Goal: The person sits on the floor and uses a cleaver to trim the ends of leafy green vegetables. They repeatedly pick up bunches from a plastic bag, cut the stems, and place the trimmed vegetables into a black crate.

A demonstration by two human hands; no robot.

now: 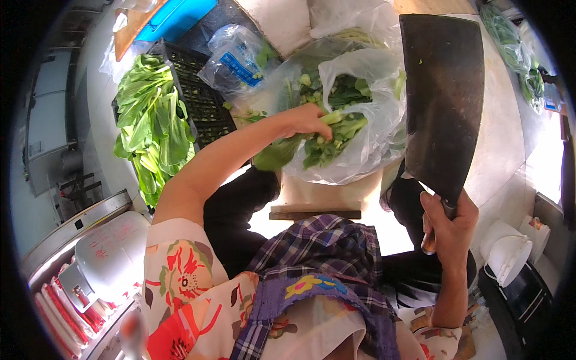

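Observation:
My right hand (453, 227) grips the handle of a broad, dark-bladed cleaver (443, 99), its blade raised up and away from me. At the mouth of a clear plastic bag (369, 153), my left hand (310, 120) is closed around green leafy stalks (333, 118), and a large leaf (276, 154) hangs below the wrist, slightly blurred. Cut stems and leaves (310, 85) lie in and around the bag. The bag's film hides part of the greens and most of the surface beneath. My left fingertips are partly hidden among the leaves.
A black plastic crate (204, 85) stands on the left, with a pile of long leafy greens (155, 121) beside it. Behind lies a crumpled clear bag with a blue label (240, 63). White buckets (506, 252) stand at right; bagged greens (508, 40) lie at the far right.

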